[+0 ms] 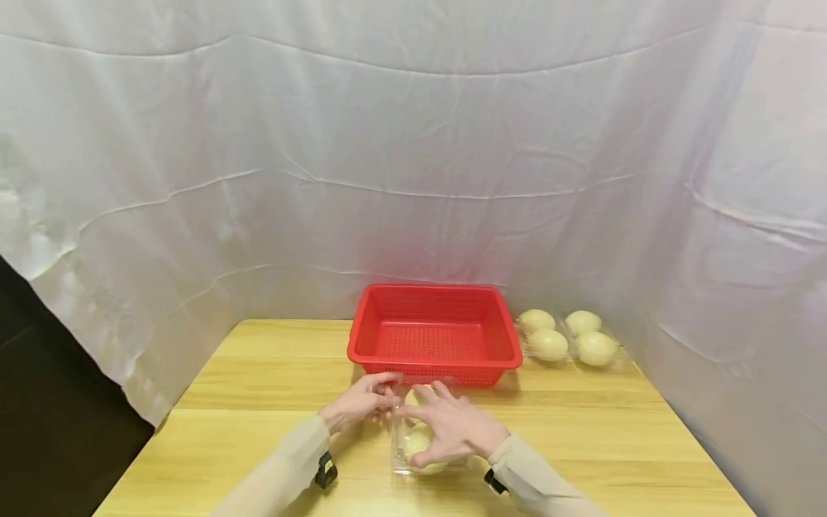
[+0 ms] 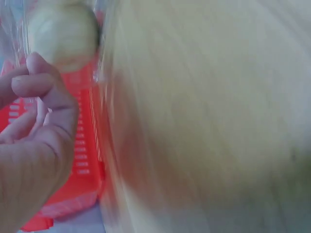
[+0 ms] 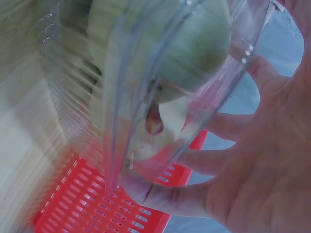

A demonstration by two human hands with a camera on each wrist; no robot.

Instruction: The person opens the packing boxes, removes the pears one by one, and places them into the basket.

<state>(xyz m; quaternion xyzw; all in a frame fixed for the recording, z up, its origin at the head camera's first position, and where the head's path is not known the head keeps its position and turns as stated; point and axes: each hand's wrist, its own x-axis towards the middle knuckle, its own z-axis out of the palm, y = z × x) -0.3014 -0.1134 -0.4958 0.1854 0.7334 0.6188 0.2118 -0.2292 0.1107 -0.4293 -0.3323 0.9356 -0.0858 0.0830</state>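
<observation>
Clear plastic lies beneath my right hand [image 1: 459, 424]: a pack [image 1: 398, 463] set on the counter [image 1: 278, 380], just in front of the red basket [image 1: 434, 366]. That hand is splayed over the pack, its fingers spread and nearly straight, and by the right wrist view a fingertip meets the plastic's rim. My left hand [image 1: 357, 406] is at the pack's left edge, also in front of the basket, with its fingers bent; I cannot tell whether they pinch the plastic or only touch it. Two pale fruits [image 1: 418, 441] show inside the pack, one nearer the basket and partly covered by my fingers, the other farther from it. A black camera [image 1: 326, 470] sits at each of my wrists, against beige sleeves [image 1: 533, 474].

The basket stands toward the back of the counter, its floor and walls pierced with small slots. To the right of the basket are four more fruits [image 1: 596, 348], in two pairs with clear plastic about them, the nearer pair just beside its wall. Behind the basket hangs grey cloth [image 1: 413, 143], creased and tinted red close to it. Well left of the basket, past the counter's edge, is a black patch [image 1: 52, 388].
</observation>
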